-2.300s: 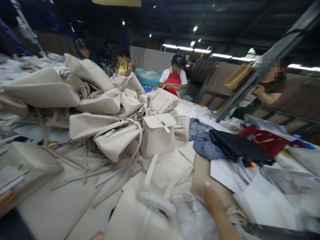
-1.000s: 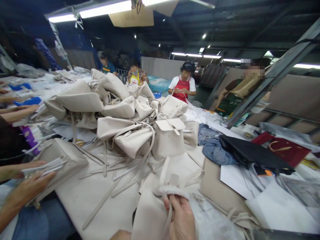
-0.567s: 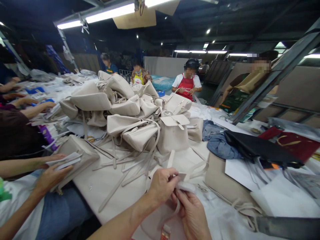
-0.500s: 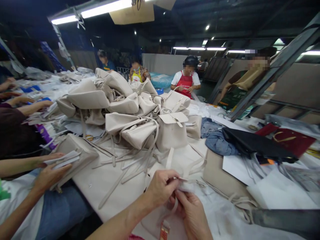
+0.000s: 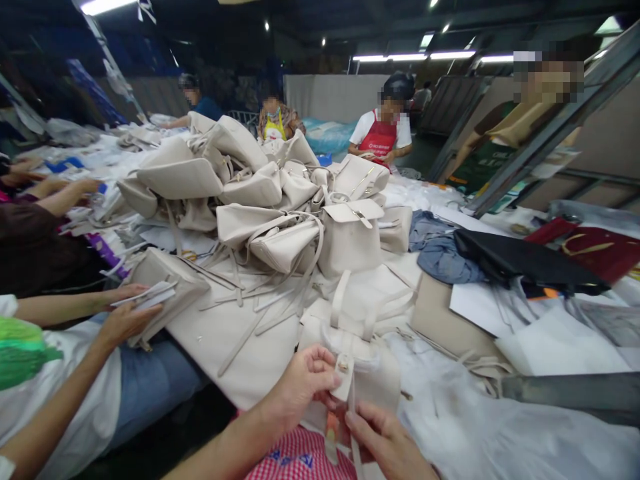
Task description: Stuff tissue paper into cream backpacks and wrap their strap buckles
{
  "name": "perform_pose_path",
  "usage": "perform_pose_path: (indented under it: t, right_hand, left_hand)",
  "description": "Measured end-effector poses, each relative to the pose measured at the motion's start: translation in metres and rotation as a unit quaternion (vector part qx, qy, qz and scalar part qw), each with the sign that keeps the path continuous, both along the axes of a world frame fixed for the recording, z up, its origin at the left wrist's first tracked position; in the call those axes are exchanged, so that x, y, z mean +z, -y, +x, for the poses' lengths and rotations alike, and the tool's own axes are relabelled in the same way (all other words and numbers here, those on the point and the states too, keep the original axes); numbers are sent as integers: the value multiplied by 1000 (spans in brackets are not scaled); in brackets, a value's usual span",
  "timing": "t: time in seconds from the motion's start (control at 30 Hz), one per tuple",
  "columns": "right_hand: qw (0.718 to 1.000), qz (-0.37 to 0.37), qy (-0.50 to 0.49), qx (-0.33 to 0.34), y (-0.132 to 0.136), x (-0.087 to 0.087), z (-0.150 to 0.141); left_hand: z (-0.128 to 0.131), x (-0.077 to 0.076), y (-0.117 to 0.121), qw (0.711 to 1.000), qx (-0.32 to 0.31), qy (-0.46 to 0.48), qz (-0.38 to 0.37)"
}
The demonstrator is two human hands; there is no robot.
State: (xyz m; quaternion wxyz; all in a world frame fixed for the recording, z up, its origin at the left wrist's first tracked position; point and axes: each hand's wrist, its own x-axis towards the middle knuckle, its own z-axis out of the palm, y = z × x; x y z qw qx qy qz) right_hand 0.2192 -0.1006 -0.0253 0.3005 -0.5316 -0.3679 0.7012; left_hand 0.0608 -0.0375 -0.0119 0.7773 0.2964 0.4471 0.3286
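Note:
A cream handbag (image 5: 373, 363) stands at the table's near edge right in front of me. My left hand (image 5: 303, 383) is closed, its fingers pinching the small strap end with a metal stud on the bag's front. My right hand (image 5: 387, 443) is just below it, fingers curled on the thin cream strap (image 5: 354, 427) that hangs down from the bag. Two cream straps run from the bag's top toward the pile of cream handbags (image 5: 260, 193) heaped in the table's middle.
A co-worker's hands (image 5: 127, 310) at my left hold a cream bag and paper. Several more people work around the table. Blue cloth (image 5: 440, 253), a black bag (image 5: 525, 263), a red bag (image 5: 595, 250), white sheets (image 5: 550, 340) and a metal bar (image 5: 575, 390) lie at right.
The bag has come closer to me and now stands upright. My left hand shifted from the white wrapping at its top to the strap end, and my right hand dropped lower along the strap.

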Motion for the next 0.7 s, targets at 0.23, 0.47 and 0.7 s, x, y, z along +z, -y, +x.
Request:
perform_pose_path:
  t: [0.23,0.47,0.7]
  right_hand:
    - [996,36,-56,-64,2,22,-16]
    - [969,68,-4,-236,2,3,-24]
    - [965,99,40,-239,0,2,-27]
  left_hand:
    - [-10,-3,5,992,-79,-98,19]
    - [-16,-1,9,982,-151,-113,-8]
    - [-9,-6,13,986,-129,-100,15]
